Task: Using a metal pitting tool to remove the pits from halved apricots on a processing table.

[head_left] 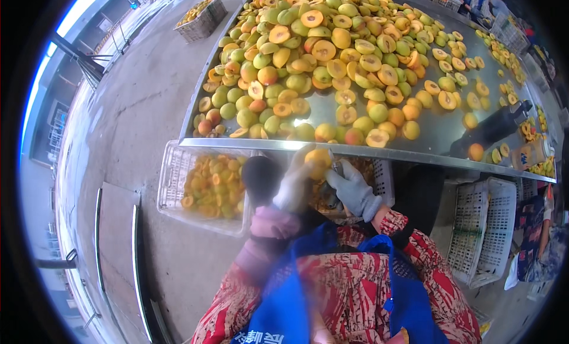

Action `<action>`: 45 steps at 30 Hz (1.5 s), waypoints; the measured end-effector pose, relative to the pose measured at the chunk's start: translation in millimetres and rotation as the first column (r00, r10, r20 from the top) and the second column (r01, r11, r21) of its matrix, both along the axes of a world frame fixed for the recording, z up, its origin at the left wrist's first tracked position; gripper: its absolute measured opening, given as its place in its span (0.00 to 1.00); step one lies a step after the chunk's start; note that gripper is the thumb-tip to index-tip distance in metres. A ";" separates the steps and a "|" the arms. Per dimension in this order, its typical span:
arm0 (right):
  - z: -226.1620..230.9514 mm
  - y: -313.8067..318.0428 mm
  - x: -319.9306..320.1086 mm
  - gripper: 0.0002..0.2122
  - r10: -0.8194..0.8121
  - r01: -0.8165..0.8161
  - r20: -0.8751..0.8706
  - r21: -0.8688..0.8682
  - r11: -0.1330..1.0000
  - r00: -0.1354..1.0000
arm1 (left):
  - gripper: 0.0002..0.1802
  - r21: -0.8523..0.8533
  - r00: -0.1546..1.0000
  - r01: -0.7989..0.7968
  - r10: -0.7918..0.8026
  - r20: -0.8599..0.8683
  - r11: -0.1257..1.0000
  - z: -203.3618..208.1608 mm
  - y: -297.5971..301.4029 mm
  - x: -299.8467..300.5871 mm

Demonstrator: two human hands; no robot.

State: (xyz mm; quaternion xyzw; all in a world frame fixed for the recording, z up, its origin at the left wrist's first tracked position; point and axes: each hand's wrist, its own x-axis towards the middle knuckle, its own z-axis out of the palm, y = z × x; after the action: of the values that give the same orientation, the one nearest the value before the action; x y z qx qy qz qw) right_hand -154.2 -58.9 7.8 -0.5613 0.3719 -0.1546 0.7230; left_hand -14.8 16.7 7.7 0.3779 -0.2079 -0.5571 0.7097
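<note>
Just under the near edge of the metal table [296, 146], my left hand [292, 188], in a pale glove and smeared by motion, holds a yellow peach [318, 160]. My right hand [355, 190], in a grey glove, is closed beside it. A small metal tool [337, 166] shows at its fingertips against the fruit; its shape is mostly hidden. Whole and halved peaches [320, 50] lie heaped on the table, many cut faces up with the stone showing. A white crate [169, 187] of peach pieces stands below the table, left of my hands.
Another crate [385, 181] sits under the table behind my right hand, partly hidden. White crates [483, 225] stand at the right, near another person's arm [544, 225]. A dark cylindrical object [495, 129] lies on the table's right side. A fruit-filled crate [201, 26] rests on the floor, far left.
</note>
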 end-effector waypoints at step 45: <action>11.6 12.7 13.9 0.16 0.190 -0.361 -0.335 -0.580 0.730 0.923 | 0.23 0.116 0.782 -0.616 0.588 0.206 0.779 -14.7 -18.3 -13.6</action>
State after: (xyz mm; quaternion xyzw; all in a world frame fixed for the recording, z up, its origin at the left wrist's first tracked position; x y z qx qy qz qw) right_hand -140.3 -46.2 19.5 -0.8351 0.2988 -0.0875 0.4534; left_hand -28.4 -1.6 -7.1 0.5291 -0.0812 -0.2849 0.7952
